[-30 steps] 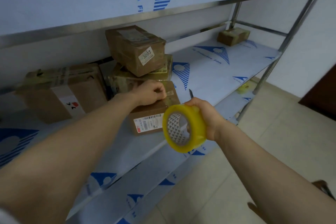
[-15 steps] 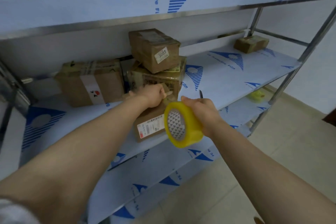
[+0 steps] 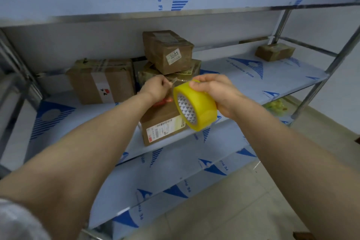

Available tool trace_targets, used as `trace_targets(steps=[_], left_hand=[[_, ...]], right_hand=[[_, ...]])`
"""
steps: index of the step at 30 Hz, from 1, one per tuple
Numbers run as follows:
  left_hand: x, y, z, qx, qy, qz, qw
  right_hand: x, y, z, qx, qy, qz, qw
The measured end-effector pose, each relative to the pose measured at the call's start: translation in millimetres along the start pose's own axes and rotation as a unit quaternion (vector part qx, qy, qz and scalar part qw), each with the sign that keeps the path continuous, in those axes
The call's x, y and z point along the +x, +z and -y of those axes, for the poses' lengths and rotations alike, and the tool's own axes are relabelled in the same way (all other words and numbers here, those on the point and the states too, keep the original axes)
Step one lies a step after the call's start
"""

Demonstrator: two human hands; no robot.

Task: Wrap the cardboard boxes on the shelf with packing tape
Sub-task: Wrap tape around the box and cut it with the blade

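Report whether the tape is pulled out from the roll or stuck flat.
Pulled out: a clear strip runs from the tape roll in the right hand to the left hand, which pinches it.

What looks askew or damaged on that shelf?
The 3003 box sits twisted and tilted on the box below. The left box has a crumpled top with ragged tape. The left hand pinches the tape end; the right hand grips the roll.

Glossy yellow plastic tape roll point(image 3: 195, 107), matt brown cardboard boxes point(image 3: 168, 51), shiny metal shelf frame point(image 3: 314, 91).
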State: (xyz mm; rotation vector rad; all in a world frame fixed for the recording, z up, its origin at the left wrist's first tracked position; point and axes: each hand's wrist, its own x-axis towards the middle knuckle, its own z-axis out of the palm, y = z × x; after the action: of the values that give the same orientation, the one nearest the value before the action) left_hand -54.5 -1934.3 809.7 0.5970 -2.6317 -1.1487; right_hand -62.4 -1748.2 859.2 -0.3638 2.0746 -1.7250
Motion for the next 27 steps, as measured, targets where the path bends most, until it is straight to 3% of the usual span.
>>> trace_targets(steps=[6,11,17,21,27], left_hand=[[31.0,-12.6,-20.1,-0.127,-0.068,-0.003,0.990],[49.7,-24.1,-26.1,-0.117,-0.061,0.025,0.991],[59.4,-16.8,-24.5,-0.103,-0.056,0.057,0.991],[69.8,-26.4,-18.8,-0.088,-0.062,0.031,0.994],[76.9,-26.5,-3.0,-0.068,-0.076,0.022,0.995]], right_hand=[[-2.6,1.5,3.8,-0.049,-0.024,-0.007,0.998],[-6.4,-5.4,-2.5,-0.022,-0.015,-0.060,0.998],[-15.7,-15.7,-10.8,-0.040,-0.022,-0.048,0.998],[-16.8,-10.5,-20.0,-0.121,-0.056,-0.106,0.985],[-9.1,-3.0,-24.7,-0.186,-0.019,-0.090,0.978]])
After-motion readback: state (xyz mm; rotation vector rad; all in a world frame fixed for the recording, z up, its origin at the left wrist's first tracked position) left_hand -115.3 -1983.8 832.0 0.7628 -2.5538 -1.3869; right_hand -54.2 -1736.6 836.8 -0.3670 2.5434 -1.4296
